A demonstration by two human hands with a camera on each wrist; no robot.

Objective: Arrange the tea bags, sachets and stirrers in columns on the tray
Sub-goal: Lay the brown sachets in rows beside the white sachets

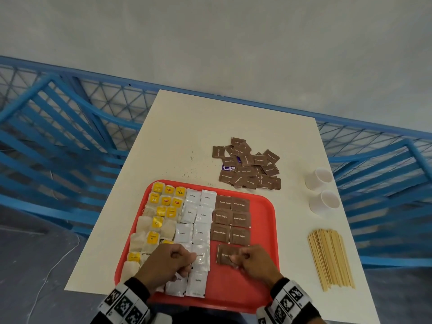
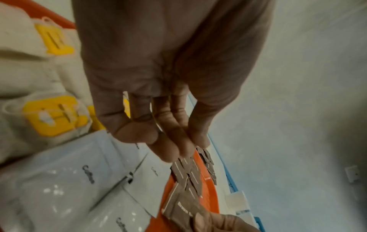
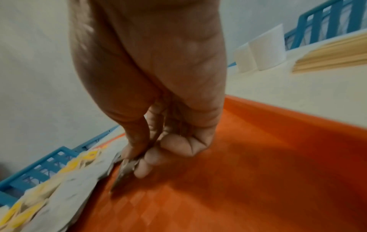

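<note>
A red tray [image 1: 266, 206] holds yellow-tagged tea bags [image 1: 161, 218] on the left. White coffee sachets [image 1: 201, 216] fill the middle and brown sugar sachets [image 1: 231, 218] lie in two columns on the right. My right hand [image 1: 236, 259] pinches one brown sugar sachet [image 1: 223, 254] just below those columns, low over the tray floor [image 3: 258, 157]. The pinch on the sachet [image 3: 125, 171] shows in the right wrist view. My left hand [image 1: 188, 263] hovers over the lower coffee sachets, fingers loose [image 2: 178, 146] and holding nothing. Wooden stirrers [image 1: 329, 258] lie bundled on the table right of the tray.
A loose pile of brown sugar sachets [image 1: 250, 167] lies on the white table beyond the tray, over a purple packet [image 1: 228, 167]. Two white paper cups [image 1: 319, 178] [image 1: 325, 202] lie on their sides at the right edge. Blue railings surround the table.
</note>
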